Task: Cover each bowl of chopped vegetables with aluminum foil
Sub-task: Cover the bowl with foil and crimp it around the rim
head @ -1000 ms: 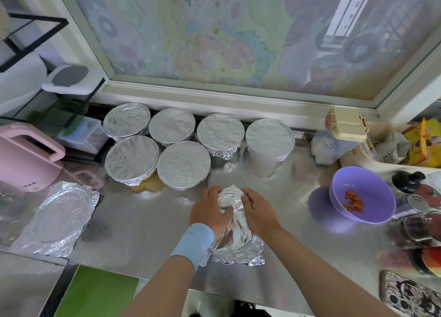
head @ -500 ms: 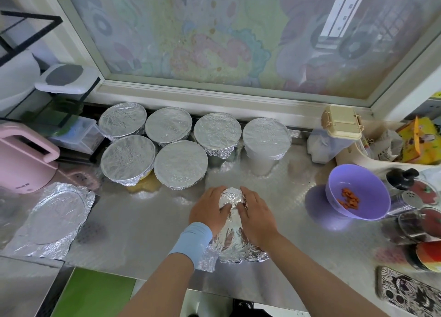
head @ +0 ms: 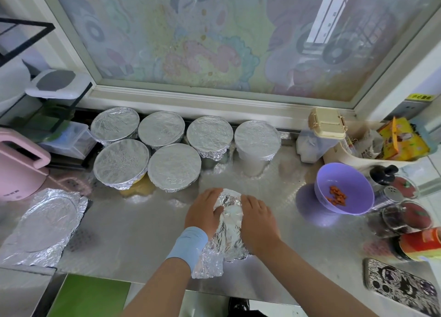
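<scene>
The left hand [head: 205,211] and right hand [head: 256,217] cup a crumpled foil [head: 229,235] from both sides, fingers bent around it. It sits near the front edge of the counter [head: 133,233], in the middle. I cannot tell if a bowl is under it. Foil is thin and light. It rips fast but stays how you bend it, so I think soft holds at its edges are best. The purple bowl [head: 343,190] by the right edge is open; it looks light and may slide. Six covered bowls [head: 174,166] sit along the back edge.
</scene>
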The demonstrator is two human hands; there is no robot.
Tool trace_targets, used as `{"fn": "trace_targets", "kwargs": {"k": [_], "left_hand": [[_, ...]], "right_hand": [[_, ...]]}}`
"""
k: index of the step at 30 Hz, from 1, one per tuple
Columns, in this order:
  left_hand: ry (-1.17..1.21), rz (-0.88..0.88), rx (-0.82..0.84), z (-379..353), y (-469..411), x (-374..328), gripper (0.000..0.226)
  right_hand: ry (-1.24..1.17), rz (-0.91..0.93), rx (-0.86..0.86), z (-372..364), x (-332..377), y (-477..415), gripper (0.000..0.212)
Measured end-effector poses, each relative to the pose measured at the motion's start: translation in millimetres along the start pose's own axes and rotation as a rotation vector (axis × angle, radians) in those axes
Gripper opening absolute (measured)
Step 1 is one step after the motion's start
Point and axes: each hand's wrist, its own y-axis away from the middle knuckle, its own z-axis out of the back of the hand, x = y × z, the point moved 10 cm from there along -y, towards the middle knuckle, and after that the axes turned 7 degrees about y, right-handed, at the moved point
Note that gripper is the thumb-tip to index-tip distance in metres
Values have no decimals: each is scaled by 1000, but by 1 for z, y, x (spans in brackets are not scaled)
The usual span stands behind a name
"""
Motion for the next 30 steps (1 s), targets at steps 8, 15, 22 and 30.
{"fn": "trace_targets", "kwargs": {"k": [8,15,22,30], "left_hand": [[50,157,-40,-2,2,12,44],[-47,154,58,0,-2,11,54],[-156,-198,143,-12,-5,-25,65],[-65,12,55,-10,1,-8,45]], "right_hand": [[-588,-267,42,-29,-16,6,60],[-761,-242,23,-32,-21,5,54],[-361,-256,-114,-16,-13,16,56],[-548,-444,-74,-35,-25,10,37]]}}
